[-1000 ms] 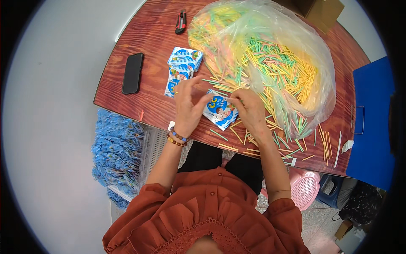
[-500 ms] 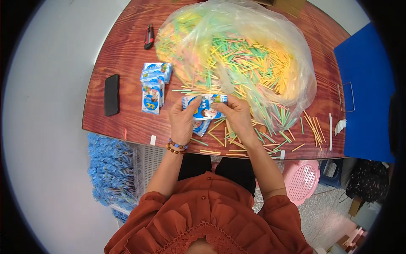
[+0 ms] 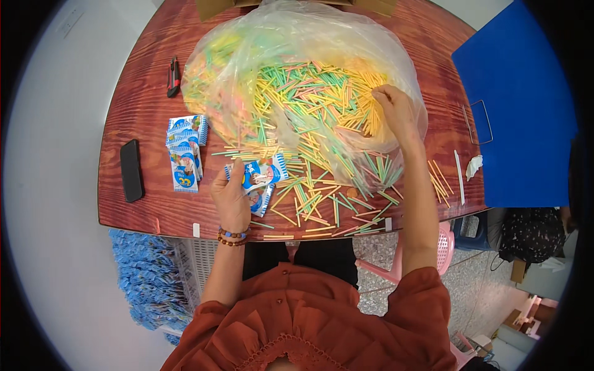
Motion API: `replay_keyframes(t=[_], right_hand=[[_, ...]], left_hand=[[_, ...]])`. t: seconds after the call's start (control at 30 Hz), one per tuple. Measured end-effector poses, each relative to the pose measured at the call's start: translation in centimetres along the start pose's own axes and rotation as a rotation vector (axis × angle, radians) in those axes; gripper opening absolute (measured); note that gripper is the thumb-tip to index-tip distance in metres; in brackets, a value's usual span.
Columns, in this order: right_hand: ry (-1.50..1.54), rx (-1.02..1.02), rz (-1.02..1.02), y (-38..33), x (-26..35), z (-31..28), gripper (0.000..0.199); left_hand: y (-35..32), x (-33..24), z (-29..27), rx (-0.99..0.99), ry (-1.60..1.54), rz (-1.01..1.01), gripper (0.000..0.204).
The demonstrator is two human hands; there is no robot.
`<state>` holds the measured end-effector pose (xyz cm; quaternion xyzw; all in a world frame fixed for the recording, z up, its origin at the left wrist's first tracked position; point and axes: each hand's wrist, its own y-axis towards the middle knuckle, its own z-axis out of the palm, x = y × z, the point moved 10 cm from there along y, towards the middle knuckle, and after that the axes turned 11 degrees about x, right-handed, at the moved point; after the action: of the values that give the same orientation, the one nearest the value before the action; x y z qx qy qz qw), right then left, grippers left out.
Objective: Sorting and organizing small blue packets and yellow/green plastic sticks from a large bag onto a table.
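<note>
My left hand (image 3: 231, 201) pinches a small blue and white packet (image 3: 257, 175) between thumb and fingers, low over the table's near edge. Another packet (image 3: 260, 201) of the same kind lies partly beneath it. Farther off, my right hand (image 3: 397, 111) reaches over the right part of a big clear plastic bag (image 3: 411, 80). Its fingers are curled together above the thin coloured sticks (image 3: 322, 93), which are yellow, green and pink; whether they hold one is too small to tell. Loose sticks lie scattered between the bag and the near edge.
Several more packets (image 3: 184, 157) are stacked left of the bag. A black phone (image 3: 131, 170) and a red and black box cutter (image 3: 174, 76) lie at the left. A blue panel with a wire handle (image 3: 513, 111) stands at the right. Below left is a crate heaped with blue packets (image 3: 148, 281).
My right hand has let go of the packet and moved up and right to the sticks in the bag. My left hand keeps the packet, now tilted. The whole view has shifted.
</note>
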<state>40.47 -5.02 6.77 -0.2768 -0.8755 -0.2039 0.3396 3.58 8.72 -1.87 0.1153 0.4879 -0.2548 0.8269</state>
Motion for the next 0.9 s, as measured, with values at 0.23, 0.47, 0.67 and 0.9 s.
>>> replay_keyframes(t=[0.23,0.47,0.67,0.9], right_hand=[[-0.813,0.352,-0.335,3.0,0.9,5.1,0.024],[-0.898,0.427,-0.355,3.8,0.4,6.7,0.033],[-0.906,0.418,-0.437,3.2,0.3,6.9,0.029],[-0.872,0.371,-0.523,2.8,-1.1,6.4,0.024]], left_hand=[[-0.4,-0.3,0.6,0.025,-0.001,-0.041,0.017],[-0.5,-1.0,0.6,-0.025,0.000,-0.032,0.016],[-0.4,-0.3,0.6,-0.019,-0.036,-0.036,0.014],[-0.4,-0.4,0.4,-0.003,-0.021,-0.026,0.014]])
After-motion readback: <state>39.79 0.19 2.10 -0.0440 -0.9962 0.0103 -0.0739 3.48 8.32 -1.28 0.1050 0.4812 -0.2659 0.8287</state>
